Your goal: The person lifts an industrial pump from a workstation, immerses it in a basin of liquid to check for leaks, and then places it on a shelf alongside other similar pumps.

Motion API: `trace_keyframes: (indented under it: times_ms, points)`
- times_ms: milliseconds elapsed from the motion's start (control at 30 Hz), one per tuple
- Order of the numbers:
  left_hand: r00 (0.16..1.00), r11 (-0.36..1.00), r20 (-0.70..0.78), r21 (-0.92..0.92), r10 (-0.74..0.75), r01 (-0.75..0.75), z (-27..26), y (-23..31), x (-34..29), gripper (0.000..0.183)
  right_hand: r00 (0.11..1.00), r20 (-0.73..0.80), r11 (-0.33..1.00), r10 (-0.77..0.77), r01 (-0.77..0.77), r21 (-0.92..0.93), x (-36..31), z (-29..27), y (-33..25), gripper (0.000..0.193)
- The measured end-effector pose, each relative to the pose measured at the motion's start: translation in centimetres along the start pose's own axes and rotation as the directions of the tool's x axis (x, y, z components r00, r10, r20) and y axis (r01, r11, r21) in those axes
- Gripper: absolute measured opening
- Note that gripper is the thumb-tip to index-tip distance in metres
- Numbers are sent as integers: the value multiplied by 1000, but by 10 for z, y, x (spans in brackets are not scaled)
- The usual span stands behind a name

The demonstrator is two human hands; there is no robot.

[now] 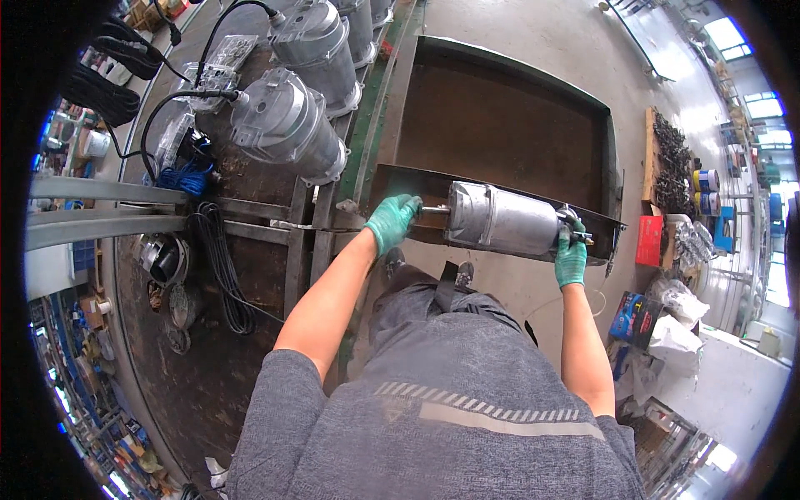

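Observation:
A grey metal cylinder, like a motor housing, lies on its side in front of my body, above the near edge of a large dark metal tray. From its left end a thin metal rod sticks out, and my left hand, in a green glove, is closed round the rod's outer end. My right hand, gloved in green too, grips the cylinder's right end by a small fitting. The parts inside both palms are hidden.
Similar grey housings with black cables stand on the dark workbench at left. A coiled black cable, blue wire and a steel frame lie nearer. At right are a red box and plastic bags.

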State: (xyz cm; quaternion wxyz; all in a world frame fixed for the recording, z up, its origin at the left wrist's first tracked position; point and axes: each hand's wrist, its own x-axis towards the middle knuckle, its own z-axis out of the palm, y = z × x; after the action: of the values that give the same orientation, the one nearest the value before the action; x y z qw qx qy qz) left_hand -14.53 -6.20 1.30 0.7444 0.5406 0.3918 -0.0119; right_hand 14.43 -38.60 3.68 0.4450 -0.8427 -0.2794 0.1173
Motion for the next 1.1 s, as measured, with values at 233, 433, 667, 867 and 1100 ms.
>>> trace_keyframes:
  times_ms: [233, 433, 667, 867, 1100]
  points:
    - [988, 999, 153, 19, 24, -27, -3, 3, -4, 35, 1000, 2, 1000, 2, -2, 18, -1, 0, -1, 33]
    - [930, 663, 140, 666, 339, -342, -4, -15, 11, 55, 1000, 10, 999, -11, 11, 41, -1, 1, -7, 32]
    - [965, 991, 227, -43, 134, -127, -5, -4, -2, 51, 998, 6, 996, 58, -58, 74, -3, 3, -7, 33]
    - [968, 537, 15, 830, 251, -152, 4, 8, 8, 45, 999, -8, 999, 39, -39, 8, 1, 3, -10, 33]
    - [953, 902, 216, 332, 211, -275, -9, 1, 0, 75, 995, -44, 991, -87, 91, 97, 5, 10, -4, 30]
